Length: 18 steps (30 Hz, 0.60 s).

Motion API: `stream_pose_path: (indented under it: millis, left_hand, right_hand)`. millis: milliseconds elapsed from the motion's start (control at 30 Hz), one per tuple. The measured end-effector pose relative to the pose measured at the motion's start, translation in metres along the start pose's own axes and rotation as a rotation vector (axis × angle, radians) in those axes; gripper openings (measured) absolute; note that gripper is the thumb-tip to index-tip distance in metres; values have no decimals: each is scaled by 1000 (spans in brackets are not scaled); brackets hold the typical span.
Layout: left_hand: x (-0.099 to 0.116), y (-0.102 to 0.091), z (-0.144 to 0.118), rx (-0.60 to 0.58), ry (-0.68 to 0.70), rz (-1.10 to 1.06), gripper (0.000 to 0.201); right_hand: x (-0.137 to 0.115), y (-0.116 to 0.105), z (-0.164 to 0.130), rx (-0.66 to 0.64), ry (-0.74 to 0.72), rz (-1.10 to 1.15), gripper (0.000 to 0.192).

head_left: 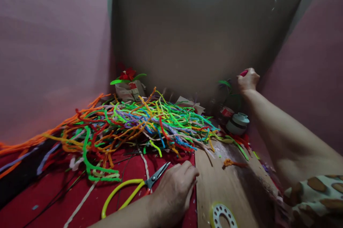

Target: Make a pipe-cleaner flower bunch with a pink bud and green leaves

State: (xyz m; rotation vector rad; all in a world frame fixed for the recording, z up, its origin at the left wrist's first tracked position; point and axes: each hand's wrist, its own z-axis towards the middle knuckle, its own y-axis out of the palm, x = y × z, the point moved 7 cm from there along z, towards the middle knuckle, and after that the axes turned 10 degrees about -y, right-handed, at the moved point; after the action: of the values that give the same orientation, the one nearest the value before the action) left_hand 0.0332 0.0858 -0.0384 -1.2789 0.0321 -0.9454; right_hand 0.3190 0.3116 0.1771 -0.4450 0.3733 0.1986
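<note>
Resting knuckles-down by the scissors [134, 190] on the red surface [53, 199], the left hand [175, 188] is curled, holding nothing seen, while the far right hand [248, 79] squeezes something pink [243, 73].

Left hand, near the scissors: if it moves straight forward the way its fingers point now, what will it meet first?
The left hand points up and right, toward the wooden board. Its fingertips already seem to be at the board's left edge, so it would probably meet the board first. Beyond lies the pile of pipe cleaners, though depth is unclear.
</note>
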Motion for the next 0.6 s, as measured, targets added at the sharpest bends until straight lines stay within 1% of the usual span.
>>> stream_pose_path:
  millis: [200, 467, 600]
  left_hand:
    - [1, 1, 0, -21, 8, -38, 20]
    - [-1, 4, 1, -49, -7, -48, 22]
    - [-1, 5, 2, -50, -11, -36, 22]
  right_hand:
    - [3, -1, 3, 27, 20, 18, 21]
    - [-4, -5, 12, 30, -36, 54, 26]
    - [0, -2, 7, 16, -78, 69, 29]
